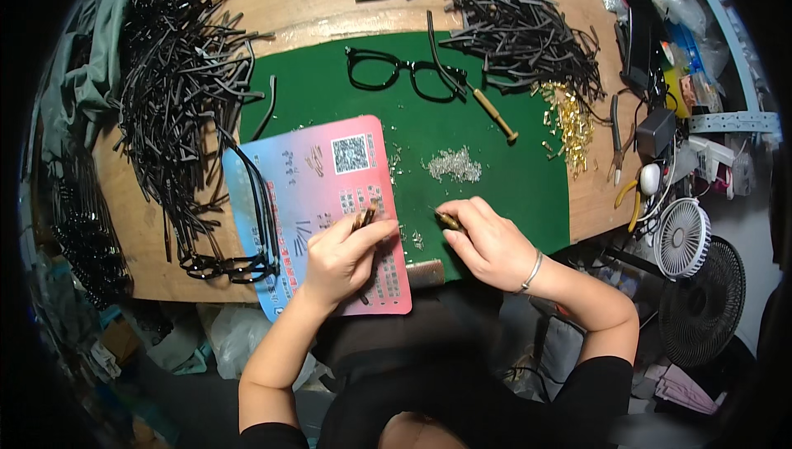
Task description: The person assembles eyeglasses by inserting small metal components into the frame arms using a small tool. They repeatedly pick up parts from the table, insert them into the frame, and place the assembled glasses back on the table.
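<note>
My left hand (340, 261) is closed over the pink end of a printed mat. It grips a slim dark brown piece (365, 216), seemingly an eyeglass temple, which sticks out above the thumb. To its right, my right hand (483, 241) pinches a small dark and brass-coloured tool (448, 220); most of that tool is hidden by the fingers. Beyond the right hand a pile of tiny silvery screws (455, 166) lies on the green mat (520, 193). Farther back are a black glasses frame (375, 86) and a brass-handled screwdriver (495, 115).
Heaps of dark temples (177, 111) cover the left, with more temples (528, 28) at the back right. Black glasses (235, 267) rest at the pink-blue mat's (285, 160) left edge. Gold pieces (575, 131), pliers (629, 205) and a white fan (683, 238) are at right.
</note>
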A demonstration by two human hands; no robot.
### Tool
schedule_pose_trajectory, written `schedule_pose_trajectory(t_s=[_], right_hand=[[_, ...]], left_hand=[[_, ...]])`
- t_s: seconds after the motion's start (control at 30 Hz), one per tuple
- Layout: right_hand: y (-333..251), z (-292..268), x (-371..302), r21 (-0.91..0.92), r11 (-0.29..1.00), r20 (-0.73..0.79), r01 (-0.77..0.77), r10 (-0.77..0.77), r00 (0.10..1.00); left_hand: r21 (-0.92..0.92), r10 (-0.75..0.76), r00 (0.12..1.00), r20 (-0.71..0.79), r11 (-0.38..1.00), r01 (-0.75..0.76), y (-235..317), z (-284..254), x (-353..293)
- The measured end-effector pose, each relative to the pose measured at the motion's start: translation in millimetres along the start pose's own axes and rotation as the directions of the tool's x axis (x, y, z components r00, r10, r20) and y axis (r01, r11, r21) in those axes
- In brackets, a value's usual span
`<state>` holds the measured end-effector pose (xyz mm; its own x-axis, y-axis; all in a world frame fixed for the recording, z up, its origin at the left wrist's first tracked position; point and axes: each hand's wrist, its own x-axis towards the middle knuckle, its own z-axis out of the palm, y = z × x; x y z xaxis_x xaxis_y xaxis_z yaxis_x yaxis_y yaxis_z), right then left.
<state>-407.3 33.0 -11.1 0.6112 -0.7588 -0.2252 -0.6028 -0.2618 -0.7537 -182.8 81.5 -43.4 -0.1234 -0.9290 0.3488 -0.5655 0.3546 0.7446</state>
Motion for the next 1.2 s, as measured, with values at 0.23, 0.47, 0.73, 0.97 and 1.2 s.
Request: schedule_pose_trajectory(t_s=[0.23, 0.47, 0.73, 0.97, 1.2], right_hand=[[-13, -33, 65, -0.330, 0.939, 0.042, 0.101, -0.092, 0.995], [-7, -44, 175, -0.860, 0.511, -0.073, -0.003, -0.117, 0.990], [15, -98, 130, -0.409, 0.910, -0.500, 0.061, -0.280, 0.820], [-28, -40, 24, -0.316, 0.906, -0.091, 0.282, -0.325, 0.941], [-23, 41, -14, -0.120, 0.974, 0.105, 0.190, -0.178, 0.978]], left_hand=[[-0.797, -0.484, 0.803, 0.348, 0.298, 0.525, 9, -17, -17], [-0.815, -0.311, 0.774, 0.552, -0.003, 0.580, 20, -33, -32], [-0.499, -0.694, 0.612, 0.378, 0.404, 0.767, 16, -14, -3], [0.242, -0.225, 0.964, -0.145, 0.936, 0.255, -1, -4, -15], [-0.463, -0.715, 0.694, -0.077, 0.643, 0.611, 27, -3, -22]])
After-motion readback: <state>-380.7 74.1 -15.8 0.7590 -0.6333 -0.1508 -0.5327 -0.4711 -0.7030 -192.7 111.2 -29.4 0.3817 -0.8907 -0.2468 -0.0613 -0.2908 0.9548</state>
